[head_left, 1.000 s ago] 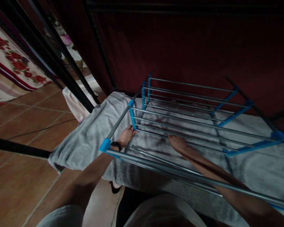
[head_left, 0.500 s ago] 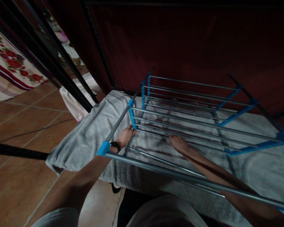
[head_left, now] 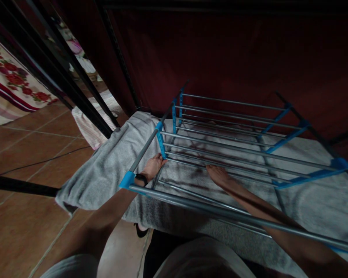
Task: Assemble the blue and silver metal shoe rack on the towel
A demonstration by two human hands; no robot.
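Observation:
A shoe rack [head_left: 232, 146] of grey metal tubes and blue plastic joints lies on a grey blanket in front of me. My left hand [head_left: 153, 168], with a dark band at the wrist, reaches past the near left corner joint [head_left: 127, 179]. Its fingers close on the lower end of a blue bracket [head_left: 161, 143], where a thin rod meets it. Further right, my right hand [head_left: 219, 175] has its fingers curled at one of the lower rods, partly hidden. Both forearms pass beneath the thick front tube [head_left: 191, 204].
Loose metal tubes [head_left: 197, 196] lie on the grey blanket [head_left: 101, 173] near my lap. A dark red panel [head_left: 220, 50] stands behind the rack. Black metal posts [head_left: 75, 73] rise at the left, above a tiled floor [head_left: 46, 150] with a cable.
The rack's right end has shifted slightly left and down in view, with a small camera shift. Both hands keep their places on the rack.

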